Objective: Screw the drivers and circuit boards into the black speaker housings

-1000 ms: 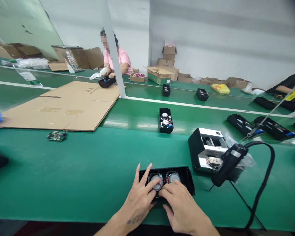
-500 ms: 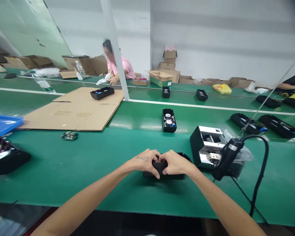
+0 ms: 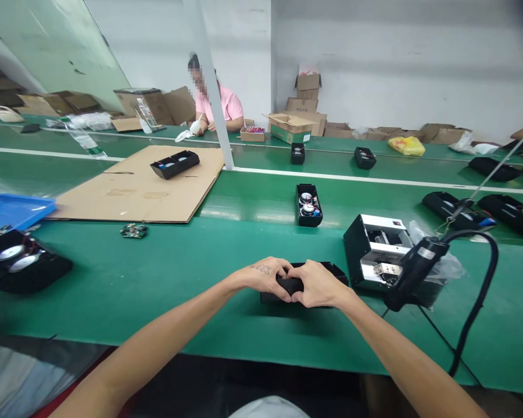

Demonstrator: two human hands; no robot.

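Note:
A black speaker housing (image 3: pixel 331 271) lies on the green belt (image 3: pixel 157 278) straight ahead of me. My left hand (image 3: pixel 265 276) and my right hand (image 3: pixel 316 284) both curl over its near middle, fingertips meeting on a small black part that I cannot make out. The two hands hide most of the housing's inside. A tattoo shows on the back of my left hand.
A black and silver machine (image 3: pixel 377 249) with a corded black hand tool (image 3: pixel 412 273) stands right of the housing. More speaker housings (image 3: pixel 309 204) lie on the belt, one (image 3: pixel 20 267) at the left by a blue tray (image 3: pixel 13 210). Flat cardboard (image 3: pixel 143 186) lies beyond; a person in pink (image 3: pixel 220 107) works at the back.
My arms have stretched forward and the housing now lies farther from me. My fingers went from spread over the two speaker cones to curled together over the housing's middle.

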